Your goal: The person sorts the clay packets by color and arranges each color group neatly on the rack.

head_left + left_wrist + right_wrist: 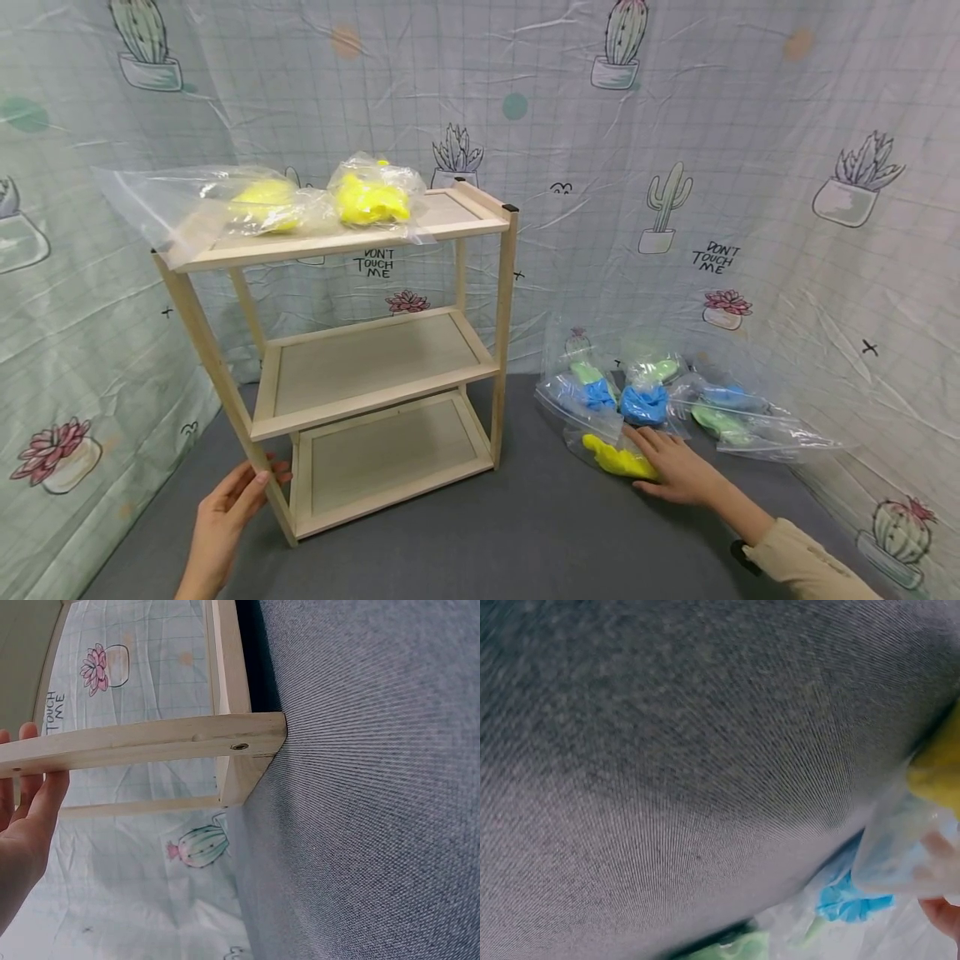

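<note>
The rack (504, 333) stands upright on the grey table (525, 542), left of the bags. The left hand (225, 508) grips the rack's front left post (213, 358) near the lower shelf (397, 450); the thumb lies on one side of the post and fingers on the other, pinching it between them. The right hand (675, 468) touches the yellow bag (618, 460) on the table, right of the rack. Its fingers extend forward over the bag, with the thumb apart, beside the yellow contents; whether they pinch the film cannot be told. Behind and beside this hand lie clear bags with blue pieces (643, 404) and green pieces (722, 423). Two further bags with yellow contents, the left bag (266, 204) and the right bag (371, 200), rest on the top shelf (442, 204). The middle shelf (375, 362) sits between the top and lower shelves. A cactus-print curtain (562, 275) hangs behind
</note>
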### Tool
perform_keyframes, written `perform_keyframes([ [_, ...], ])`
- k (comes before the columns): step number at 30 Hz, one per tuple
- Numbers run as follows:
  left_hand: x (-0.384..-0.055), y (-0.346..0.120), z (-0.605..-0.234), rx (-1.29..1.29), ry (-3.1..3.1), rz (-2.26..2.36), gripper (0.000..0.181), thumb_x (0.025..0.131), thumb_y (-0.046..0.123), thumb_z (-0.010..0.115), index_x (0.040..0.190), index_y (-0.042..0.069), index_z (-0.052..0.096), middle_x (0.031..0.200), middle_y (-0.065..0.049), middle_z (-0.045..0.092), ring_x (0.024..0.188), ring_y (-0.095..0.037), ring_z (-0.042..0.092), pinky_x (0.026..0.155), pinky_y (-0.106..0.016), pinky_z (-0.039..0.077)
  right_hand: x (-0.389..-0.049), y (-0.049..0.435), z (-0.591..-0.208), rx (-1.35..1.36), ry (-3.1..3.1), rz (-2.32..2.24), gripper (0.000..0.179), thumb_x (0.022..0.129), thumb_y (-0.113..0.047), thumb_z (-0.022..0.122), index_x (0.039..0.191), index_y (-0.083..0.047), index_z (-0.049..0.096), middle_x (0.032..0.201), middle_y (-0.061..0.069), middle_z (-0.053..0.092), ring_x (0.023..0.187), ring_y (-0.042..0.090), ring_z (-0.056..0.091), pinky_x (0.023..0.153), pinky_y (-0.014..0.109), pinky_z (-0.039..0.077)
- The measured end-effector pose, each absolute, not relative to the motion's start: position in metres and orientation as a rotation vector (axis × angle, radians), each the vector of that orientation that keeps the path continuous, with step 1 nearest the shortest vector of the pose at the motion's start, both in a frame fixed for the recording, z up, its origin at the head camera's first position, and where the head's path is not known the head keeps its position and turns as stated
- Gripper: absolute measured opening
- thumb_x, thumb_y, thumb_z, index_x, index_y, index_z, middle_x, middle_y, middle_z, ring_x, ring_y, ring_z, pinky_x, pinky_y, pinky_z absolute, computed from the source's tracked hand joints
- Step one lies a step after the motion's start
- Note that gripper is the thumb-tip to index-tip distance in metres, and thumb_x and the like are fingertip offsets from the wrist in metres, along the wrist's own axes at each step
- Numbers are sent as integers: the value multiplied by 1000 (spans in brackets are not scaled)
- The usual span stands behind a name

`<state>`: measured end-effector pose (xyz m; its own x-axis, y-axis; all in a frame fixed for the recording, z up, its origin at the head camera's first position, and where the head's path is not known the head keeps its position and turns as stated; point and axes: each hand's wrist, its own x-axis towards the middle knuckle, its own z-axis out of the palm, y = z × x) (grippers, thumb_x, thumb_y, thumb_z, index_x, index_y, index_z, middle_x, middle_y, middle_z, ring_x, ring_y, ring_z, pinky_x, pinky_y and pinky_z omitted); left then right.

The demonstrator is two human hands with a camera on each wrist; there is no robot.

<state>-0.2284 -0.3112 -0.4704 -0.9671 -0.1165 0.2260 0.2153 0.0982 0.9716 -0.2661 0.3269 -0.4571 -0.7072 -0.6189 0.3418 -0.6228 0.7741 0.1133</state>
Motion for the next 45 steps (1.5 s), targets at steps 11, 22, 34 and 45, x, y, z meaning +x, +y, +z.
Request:
perform_keyframes([
  [11,-241,-324,-492,-132,-2107,-1981,43,93,22,47,133,6,41,113,1,63,99,-10,62,78,-14,47,-270,326,-465,994,-2483,-49,80,63,-25,80,129,-4,39,109,11,51,91,23,55,68,42,44],
  [22,-225,-307,-464,-187,-2059,-1987,38,93,16,48,129,4,45,105,7,66,92,-6,64,73,-14,48,-259,327,-457,1036,-2353,-138,84,55,-25,83,127,-5,45,104,6,53,88,18,53,65,34,38],
  [34,-232,-315,-478,-143,-2067,-1992,40,93,18,48,130,4,44,106,5,66,94,-8,64,75,-14,48,-238,339,-434,1012,-2317,-151,72,66,-42,75,124,-8,50,106,4,54,84,15,48,64,24,20],
  [45,-216,-298,-449,-244,-2005,-2026,36,93,12,47,127,0,46,102,7,67,90,-6,64,74,-14,48,-229,345,-411,865,-2274,-82,68,88,-56,15,106,-3,53,87,5,54,75,18,47,64,35,30],
])
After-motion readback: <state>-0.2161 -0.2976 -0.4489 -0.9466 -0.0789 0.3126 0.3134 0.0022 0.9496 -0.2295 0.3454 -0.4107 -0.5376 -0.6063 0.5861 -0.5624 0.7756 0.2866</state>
